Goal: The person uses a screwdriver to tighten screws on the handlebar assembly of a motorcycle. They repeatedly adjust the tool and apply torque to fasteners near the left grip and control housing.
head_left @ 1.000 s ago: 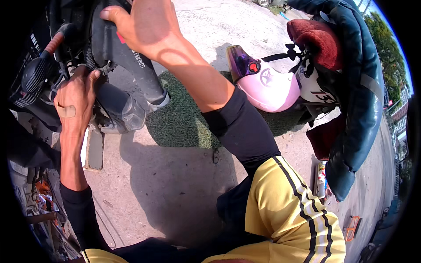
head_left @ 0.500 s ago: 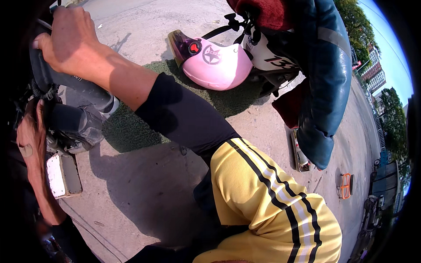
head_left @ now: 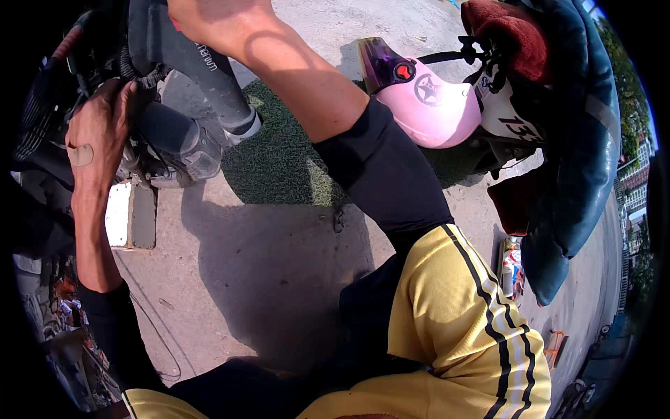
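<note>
2 hands work on our motorcycle engine point(head_left: 164, 143) at upper left: our left hand point(head_left: 94, 136) presses curled fingers against it; our right hand point(head_left: 209, 21) grips the black fork tube point(head_left: 209, 77).

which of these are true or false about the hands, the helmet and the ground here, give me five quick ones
1. The left hand rests on dark machine parts at the left. True.
2. The helmet is blue. False: it is pink with a dark tinted visor.
3. The right hand grips a black tube near the top edge. True.
4. The helmet lies in the person's lap. False: it sits apart, beside a green mat.
5. The right sleeve is black. True.
</note>
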Available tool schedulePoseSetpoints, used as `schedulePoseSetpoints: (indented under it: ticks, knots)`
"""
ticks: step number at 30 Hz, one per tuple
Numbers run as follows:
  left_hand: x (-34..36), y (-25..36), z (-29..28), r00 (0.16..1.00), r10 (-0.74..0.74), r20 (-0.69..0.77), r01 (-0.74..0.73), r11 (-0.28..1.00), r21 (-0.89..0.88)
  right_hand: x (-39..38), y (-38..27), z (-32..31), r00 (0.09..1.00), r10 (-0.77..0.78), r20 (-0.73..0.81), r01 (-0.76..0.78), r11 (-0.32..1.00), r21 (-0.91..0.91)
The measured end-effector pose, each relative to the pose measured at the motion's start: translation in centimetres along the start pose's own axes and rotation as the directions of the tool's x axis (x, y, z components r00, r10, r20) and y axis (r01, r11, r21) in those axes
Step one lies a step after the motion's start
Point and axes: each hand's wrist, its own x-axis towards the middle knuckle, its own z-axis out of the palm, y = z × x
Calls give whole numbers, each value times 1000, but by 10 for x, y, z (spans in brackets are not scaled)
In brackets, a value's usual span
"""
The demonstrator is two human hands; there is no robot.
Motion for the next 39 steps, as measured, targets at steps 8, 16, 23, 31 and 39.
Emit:
schedulePoseSetpoints:
  ticks: [8,16,23,31,39]
  knots:
    - [-18,-32,-8,982,167,-88,-162,985,58,1,-43,-2,931,179,317,-285,901,326]
    - [-16,-22,-18,959,236,155,-231,972,-49,-3,-31,4,951,58,305,-204,856,475]
    - [-23,-23,-46,960,129,247,-109,990,-93,2,-28,-2,951,-25,307,-82,940,331]
    - [-22,-46,-42,969,217,116,-210,975,-68,-7,-35,3,960,-59,275,-26,954,297]
    - [-19,-57,-40,973,209,102,-200,975,-93,-2,-29,-6,940,-114,320,54,980,190]
